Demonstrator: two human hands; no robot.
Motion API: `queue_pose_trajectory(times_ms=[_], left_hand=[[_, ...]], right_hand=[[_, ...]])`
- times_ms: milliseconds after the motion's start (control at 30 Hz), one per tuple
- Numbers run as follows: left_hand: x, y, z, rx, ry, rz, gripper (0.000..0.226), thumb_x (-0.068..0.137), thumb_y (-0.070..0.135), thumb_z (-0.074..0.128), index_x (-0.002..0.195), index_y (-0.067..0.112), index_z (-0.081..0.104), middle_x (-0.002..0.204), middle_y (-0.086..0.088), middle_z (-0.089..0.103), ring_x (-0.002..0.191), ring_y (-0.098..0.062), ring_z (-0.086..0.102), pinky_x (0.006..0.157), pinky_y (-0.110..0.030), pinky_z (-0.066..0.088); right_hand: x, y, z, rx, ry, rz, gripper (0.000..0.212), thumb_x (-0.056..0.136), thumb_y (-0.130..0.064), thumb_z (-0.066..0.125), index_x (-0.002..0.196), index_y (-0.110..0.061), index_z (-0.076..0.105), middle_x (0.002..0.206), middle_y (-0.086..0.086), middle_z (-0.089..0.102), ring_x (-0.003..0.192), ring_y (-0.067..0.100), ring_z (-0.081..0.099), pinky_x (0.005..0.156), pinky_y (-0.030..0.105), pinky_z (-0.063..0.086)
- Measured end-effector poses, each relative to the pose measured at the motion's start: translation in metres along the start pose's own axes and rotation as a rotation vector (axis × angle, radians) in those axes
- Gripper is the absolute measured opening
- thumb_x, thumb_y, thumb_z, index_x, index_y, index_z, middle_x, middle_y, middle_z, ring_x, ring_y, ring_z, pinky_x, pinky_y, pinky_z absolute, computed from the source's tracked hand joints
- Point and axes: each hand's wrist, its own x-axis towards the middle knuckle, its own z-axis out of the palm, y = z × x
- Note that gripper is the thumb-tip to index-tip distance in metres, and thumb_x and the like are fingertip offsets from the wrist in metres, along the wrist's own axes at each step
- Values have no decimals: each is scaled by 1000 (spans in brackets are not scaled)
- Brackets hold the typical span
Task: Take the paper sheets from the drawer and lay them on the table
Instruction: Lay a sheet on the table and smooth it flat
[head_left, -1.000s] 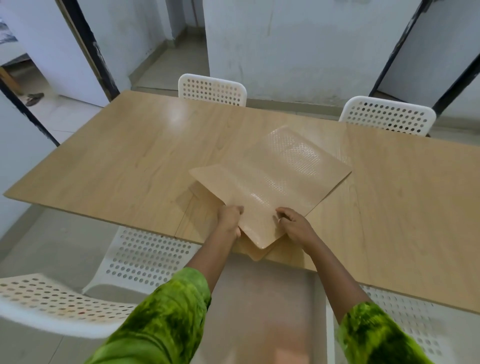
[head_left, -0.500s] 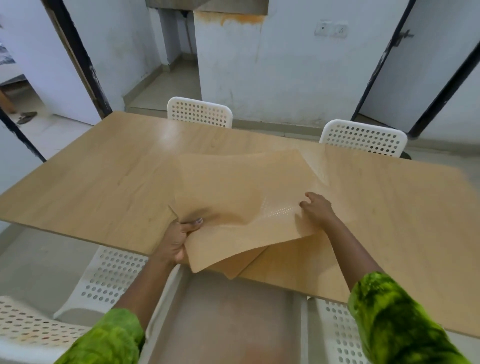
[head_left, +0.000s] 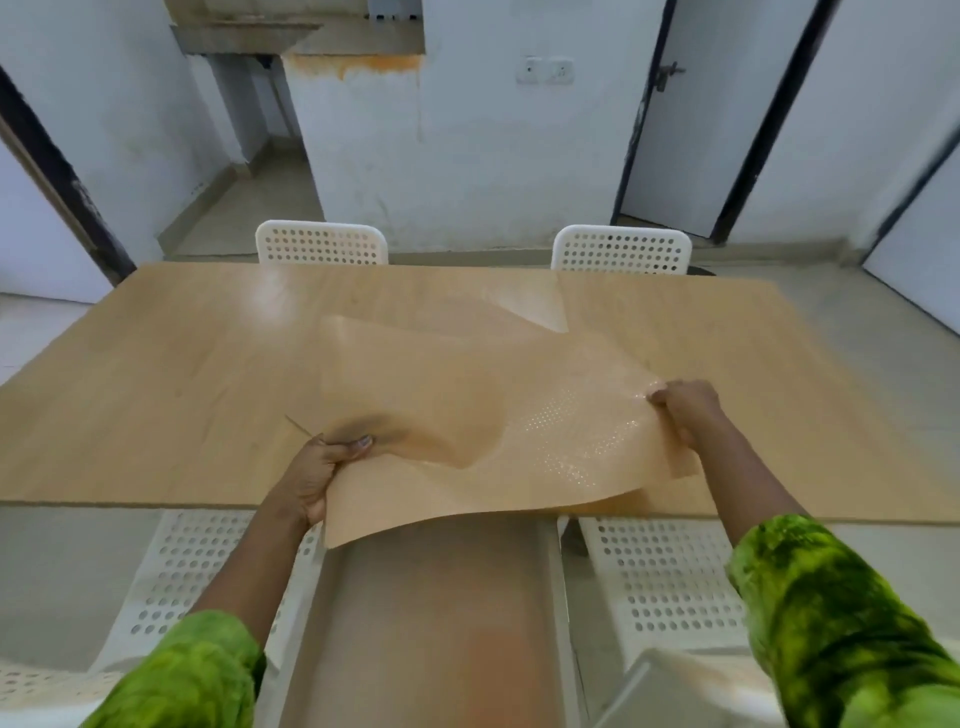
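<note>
- Head view: the paper sheet is held just above the table, overhanging its near edge. The long axis runs left to right along that edge.
- The left hand grips the sheet's near-left corner. The right hand pinches its right edge, farther in over the table.
- The drawer is seen open below the table's near edge.
- Two white chairs are noted at the far edge.

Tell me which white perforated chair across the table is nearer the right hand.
The white perforated plastic chair at far right, almost straight beyond the right hand pinching the tan paper sheet; the other far chair stands off to the left.
</note>
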Motion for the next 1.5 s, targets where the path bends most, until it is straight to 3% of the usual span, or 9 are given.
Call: queue_pose_trajectory(times_ms=[133,200,333,533,667,933,1133,1267,1500], left_hand=[[-17,-6,25,47,-91,-19,25,77,-2,58,70,12,77,66,-5,74,55,-15,70,51,-25,57],[-22,-13,52,100,-126,-33,31,86,-3,51,71,8,76,65,-6,73,53,-16,69,51,-26,57],[-13,-12,80,167,-138,5,14,86,-2,53,89,4,64,69,-9,69,53,-16,68,52,-27,57],[5,-50,189,168,-283,67,40,76,-12,54,105,15,61,80,-2,73,68,-17,69,57,-29,58],[21,-79,254,225,-166,107,44,78,-17,48,103,16,61,84,-3,71,78,-24,64,62,-32,58],[42,-123,349,433,97,251,49,83,-13,50,116,23,55,94,7,63,86,-17,58,74,-32,52],[61,-126,362,604,206,278,69,87,-2,52,148,17,26,151,-3,35,134,-22,39,109,-36,36],[74,-133,362,673,232,221,66,91,-4,45,149,16,19,155,-2,25,139,-20,30,100,-22,30],[91,-159,353,790,219,149,65,91,-5,43,149,14,20,155,-9,22,142,-24,24,116,-36,24]], right_hand=[[-30,20,-52,13,33,-38,5,84,-1,59,84,-6,58,81,6,56,87,22,48,71,31,35],[-41,37,-92,80,102,-40,17,86,-2,58,72,-10,53,71,1,49,78,22,46,62,29,35],[-35,54,-117,228,131,-54,28,87,-1,57,64,-15,49,71,-3,48,66,13,42,59,26,35],[10,93,-212,348,251,-37,28,84,0,59,64,-19,53,81,0,56,73,12,48,64,22,40],[56,111,-264,361,243,-23,25,82,-1,60,67,-21,58,90,2,59,86,18,51,78,30,43],[138,138,-324,373,132,32,34,79,12,51,70,-19,60,80,1,59,68,12,53,67,24,44],[172,141,-319,404,154,52,35,79,12,53,70,-22,61,82,-1,61,75,13,54,75,24,47],[181,140,-311,396,151,29,33,81,12,52,73,-19,61,76,-4,57,69,7,52,67,16,43],[189,165,-293,229,183,18,30,82,8,53,106,-6,64,97,6,59,88,18,53,68,17,43]])
